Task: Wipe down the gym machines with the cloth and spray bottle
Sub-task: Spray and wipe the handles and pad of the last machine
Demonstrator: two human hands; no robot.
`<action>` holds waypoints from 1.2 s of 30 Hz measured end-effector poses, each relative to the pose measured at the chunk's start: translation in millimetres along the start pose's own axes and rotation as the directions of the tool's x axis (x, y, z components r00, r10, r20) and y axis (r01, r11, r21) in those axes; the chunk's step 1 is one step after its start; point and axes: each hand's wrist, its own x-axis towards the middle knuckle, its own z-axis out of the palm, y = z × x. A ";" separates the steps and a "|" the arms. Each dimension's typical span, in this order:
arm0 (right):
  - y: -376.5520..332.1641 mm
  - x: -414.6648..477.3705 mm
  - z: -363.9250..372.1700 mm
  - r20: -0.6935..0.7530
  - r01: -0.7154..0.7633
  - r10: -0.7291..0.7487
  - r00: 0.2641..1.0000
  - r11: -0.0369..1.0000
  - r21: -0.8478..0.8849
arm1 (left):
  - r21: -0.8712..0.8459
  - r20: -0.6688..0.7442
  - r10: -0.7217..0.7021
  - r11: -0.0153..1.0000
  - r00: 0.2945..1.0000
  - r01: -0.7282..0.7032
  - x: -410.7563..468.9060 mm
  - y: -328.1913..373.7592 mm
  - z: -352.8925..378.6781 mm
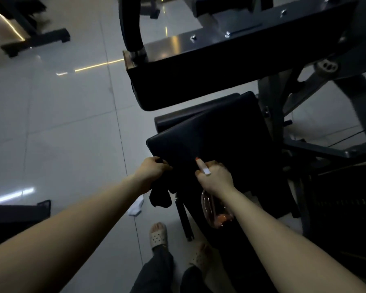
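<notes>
A gym machine with a black padded seat (216,136) stands in front of me, and a larger black pad (199,81) sits above it. My left hand (152,172) grips a dark cloth (160,196) at the seat's near left corner; the cloth hangs down below the hand. My right hand (215,176) holds a clear pinkish spray bottle (213,210) by its white trigger head, whose red nozzle tip points at the seat. The bottle's body hangs under my wrist.
Grey steel frame parts (304,89) of the machine rise at the right. Another machine's black base (36,39) is at the far left, and a dark object (17,214) lies near left. A white scrap (136,206) lies on the tiled floor. My sandalled feet (159,234) are below.
</notes>
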 end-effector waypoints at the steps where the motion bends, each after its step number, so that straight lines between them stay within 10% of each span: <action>1: 2.2 -0.3 1.3 -0.006 -0.007 0.006 1.000 1.000 -0.010 | 0.003 0.004 -0.007 1.000 1.000 0.007 2.9 -2.3 2.9; 10: 62.1 -10.3 -14.1 -0.148 -0.051 0.067 0.987 0.993 0.107 | -0.019 0.056 0.045 0.999 0.997 -0.044 22.8 -8.5 40.5; 23: 108.3 -18.4 -14.5 -0.289 -0.130 0.241 0.927 0.926 0.355 | 0.536 0.060 0.410 0.756 0.910 -0.376 71.8 10.9 76.8; 36: 152.8 -41.9 25.5 -0.311 -0.268 0.557 0.770 0.725 0.635 | 0.492 0.201 0.506 0.688 0.839 -0.533 86.2 15.8 101.7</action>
